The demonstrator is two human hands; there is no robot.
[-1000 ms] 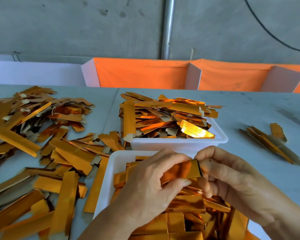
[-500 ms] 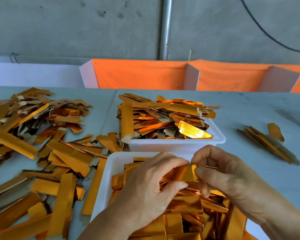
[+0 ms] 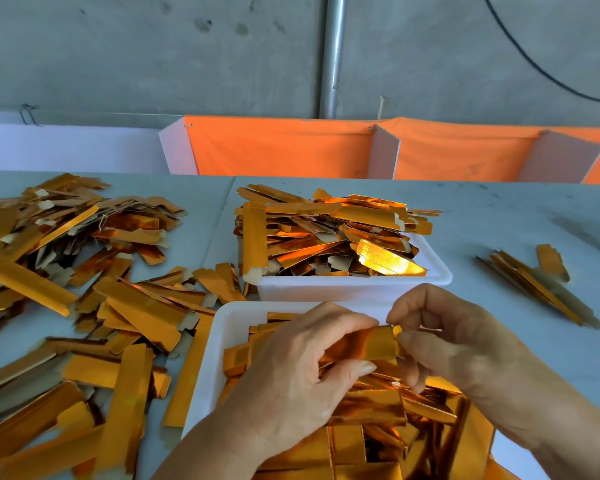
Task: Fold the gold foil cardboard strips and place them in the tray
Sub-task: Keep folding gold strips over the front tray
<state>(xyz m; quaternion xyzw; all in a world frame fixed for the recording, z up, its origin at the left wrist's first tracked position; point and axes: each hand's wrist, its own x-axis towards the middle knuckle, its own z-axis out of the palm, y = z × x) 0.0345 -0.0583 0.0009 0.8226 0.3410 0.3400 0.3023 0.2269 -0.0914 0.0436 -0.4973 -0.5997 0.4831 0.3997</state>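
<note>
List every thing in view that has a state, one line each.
Left hand: grips the held strip.
Right hand: pinches the strip's end.
Held strip: being folded above the near tray.
Near tray: heaped with strips.
Far tray: overfull.
Loose strips: scattered on the table.
Small pile: lies apart, right.

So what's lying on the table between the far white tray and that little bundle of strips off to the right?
Nothing: in the head view the grey table is bare between the far white tray and the small bundle of strips.
</note>
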